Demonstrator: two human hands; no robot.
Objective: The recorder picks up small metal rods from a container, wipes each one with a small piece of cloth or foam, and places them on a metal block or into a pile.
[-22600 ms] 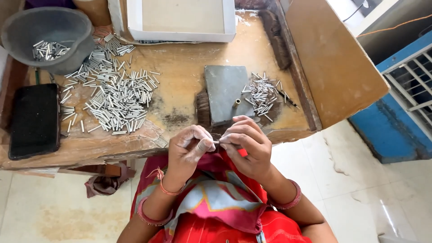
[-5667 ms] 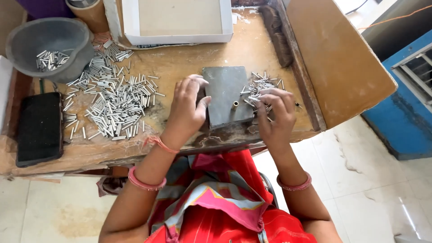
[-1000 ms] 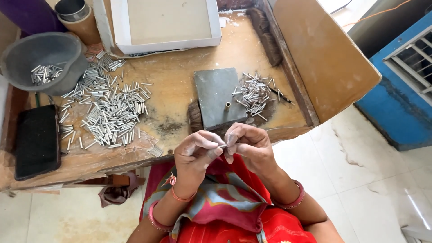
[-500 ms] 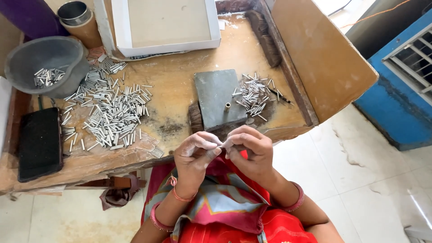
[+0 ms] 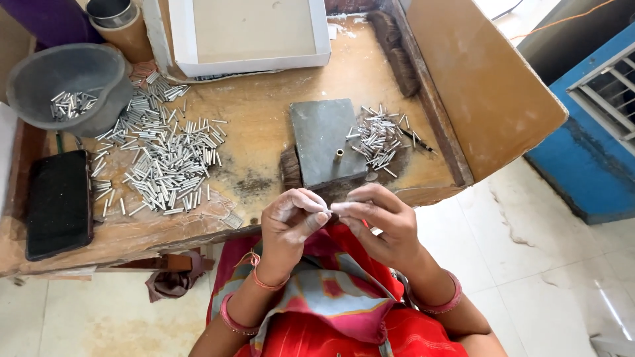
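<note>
Both hands were raised together just off the near edge of the wooden table (image 5: 264, 142), over the person's lap. The left hand (image 5: 291, 221) and the right hand (image 5: 380, 221) met fingertip to fingertip, and between them they pinched a small metal tube (image 5: 329, 211), of which only a sliver showed between the fingers. Both hands were clenched on it; the tube sat in the air between the thumbs and forefingers, near the table's edge and not touching it.

On the table just beyond the hands lay a grey block (image 5: 326, 142), a flat slab with a small brass peg (image 5: 339, 154) standing near its right edge. Just right of the block was a small heap of tubes (image 5: 382, 137), with a dark pen-like stick at its far right side. Well to the left spread a much larger heap of tubes (image 5: 162, 165), loosely scattered across the wood. At the far left stood a grey bowl (image 5: 69, 86) with a handful of tubes lying inside. A black phone (image 5: 58, 203) lay flat near the left edge. At the far side sat a shallow white tray (image 5: 248, 33), and left of it a brown cup (image 5: 122, 26). A dark brush (image 5: 395, 46) lay along the right rim. A brown board (image 5: 479, 79) leaned at the table's right.
</note>
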